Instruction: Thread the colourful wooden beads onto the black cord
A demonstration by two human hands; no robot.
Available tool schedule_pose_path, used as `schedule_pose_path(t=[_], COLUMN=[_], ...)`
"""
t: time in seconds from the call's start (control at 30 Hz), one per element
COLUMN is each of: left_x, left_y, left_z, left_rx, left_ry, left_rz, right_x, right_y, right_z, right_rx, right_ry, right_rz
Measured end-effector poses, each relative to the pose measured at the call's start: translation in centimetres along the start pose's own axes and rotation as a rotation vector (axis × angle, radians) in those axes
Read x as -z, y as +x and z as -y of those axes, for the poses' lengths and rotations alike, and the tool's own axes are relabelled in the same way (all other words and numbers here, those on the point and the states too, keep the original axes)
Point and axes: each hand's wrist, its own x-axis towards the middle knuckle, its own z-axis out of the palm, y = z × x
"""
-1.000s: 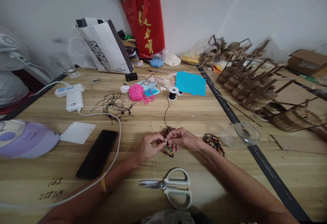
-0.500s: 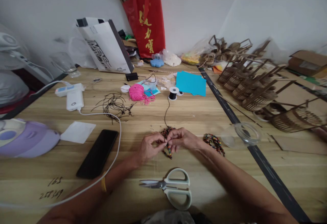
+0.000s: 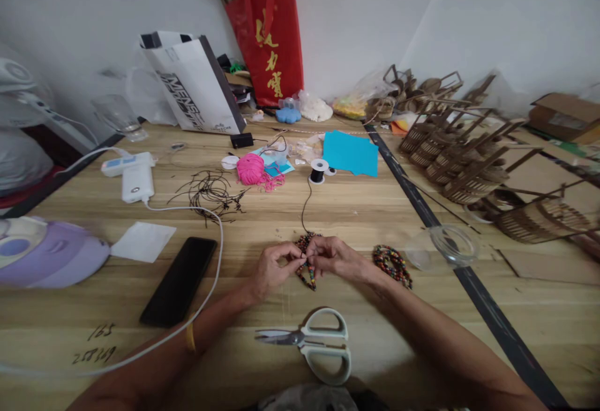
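My left hand [image 3: 277, 267] and my right hand [image 3: 335, 257] meet over the table, thumbs and forefingers pinched close together on a thin black cord [image 3: 304, 212]. The cord runs from a white-flanged spool of black cord [image 3: 317, 172] down to my fingers. A string of small multicoloured beads [image 3: 307, 281] hangs below the pinch and lies behind it, partly covered by my fingers. Right of my right hand lies a second coiled bead string [image 3: 392, 265]. Nearer me, scissors [image 3: 324, 343] with pale handles rest with blades pointing left. The exact cord end is too small to make out.
On the left are a black phone [image 3: 179, 281], a white cable [image 3: 219, 242], a purple device [image 3: 56, 253] and cut black cord pieces [image 3: 210, 195]. Pink yarn [image 3: 250, 168] and blue sheets [image 3: 350, 153] lie farther back. Several woven baskets [image 3: 473, 177] and a clear jar [image 3: 452, 245] stand at right.
The beads hanging below my fingers have swung slightly inward. My right hand has shifted a little; both hands keep their pinch at the same spot.
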Motion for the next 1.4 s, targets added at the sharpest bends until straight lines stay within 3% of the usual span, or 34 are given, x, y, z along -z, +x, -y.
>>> schedule_pose_path(t=[0.3, 0.47, 0.63, 0.93, 1.4], left_x=[0.1, 0.2, 0.4, 0.2, 0.2], left_y=[0.4, 0.2, 0.3, 0.3, 0.2], left_z=[-0.3, -0.4, -0.5, -0.1, -0.3], left_rx=[-0.084, 0.046, 0.190, 0.211, 0.284], left_ry=[-0.133, -0.241, -0.277, -0.295, -0.383], left_rz=[0.016, 0.105, 0.083, 0.056, 0.119], right_x=[0.8, 0.9, 1.2, 1.3, 0.9], right_y=[0.0, -0.1, -0.2, -0.1, -0.6], right_z=[-0.1, 0.2, 0.2, 0.2, 0.6], right_rx=[0.030, 0.032, 0.032, -0.032, 0.091], right_ry=[-0.136, -0.151, -0.050, -0.026, -0.239], right_rz=[-0.022, 0.026, 0.099, 0.130, 0.123])
